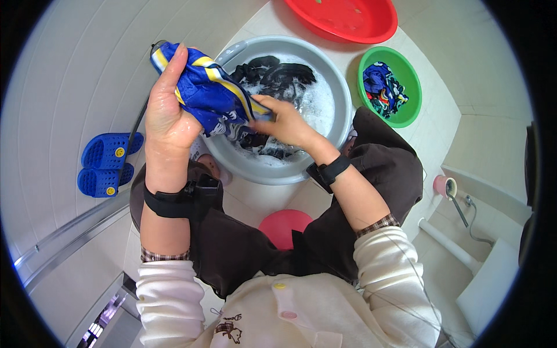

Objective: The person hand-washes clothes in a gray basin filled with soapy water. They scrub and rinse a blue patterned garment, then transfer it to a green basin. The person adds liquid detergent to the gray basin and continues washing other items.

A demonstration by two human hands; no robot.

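Observation:
A wet blue cloth with yellow and white stripes (213,93) is held up over the left part of a large grey plastic basin (278,179). My left hand (169,102) grips its upper left part, thumb on top. The fingers of my right hand (285,119) pinch its lower right end. In the basin, dark wet clothes (283,76) lie in foamy water (320,104).
Beyond the basin stands a red basin (348,19). To its right, a green basin (417,93) holds crumpled patterned cloth (383,87). Blue slippers (104,152) rest against the left wall. A pink cup (441,186) and a white pipe (450,245) are at the right.

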